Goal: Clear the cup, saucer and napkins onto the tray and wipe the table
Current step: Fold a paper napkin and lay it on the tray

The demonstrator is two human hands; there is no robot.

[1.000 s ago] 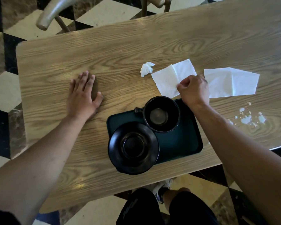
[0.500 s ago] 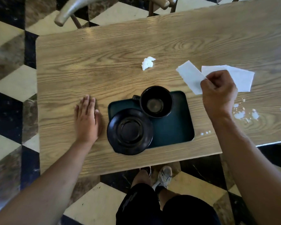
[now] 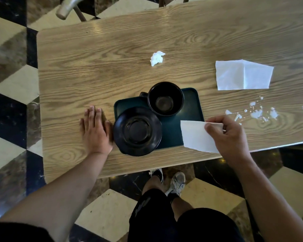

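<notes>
A dark green tray point(image 3: 191, 102) sits near the table's front edge. A black cup point(image 3: 165, 98) stands at its back, and a black saucer point(image 3: 137, 131) overhangs its front left corner. My right hand point(image 3: 229, 135) pinches a flat white napkin point(image 3: 194, 136) over the tray's right front corner. My left hand point(image 3: 95, 130) lies flat on the wood, fingers together, just left of the saucer. A second flat napkin point(image 3: 241, 75) lies on the table to the right. A small crumpled napkin point(image 3: 157, 58) lies behind the tray.
White liquid spots point(image 3: 255, 113) are spattered on the wooden table point(image 3: 77, 75) at the right. A chair back point(image 3: 68, 7) stands beyond the far edge. My legs and shoes point(image 3: 175, 184) are below the near edge, over a checkered floor.
My right hand lifted one flat napkin off the table and carried it back and down over the tray's right side. My left hand slid closer to the saucer.
</notes>
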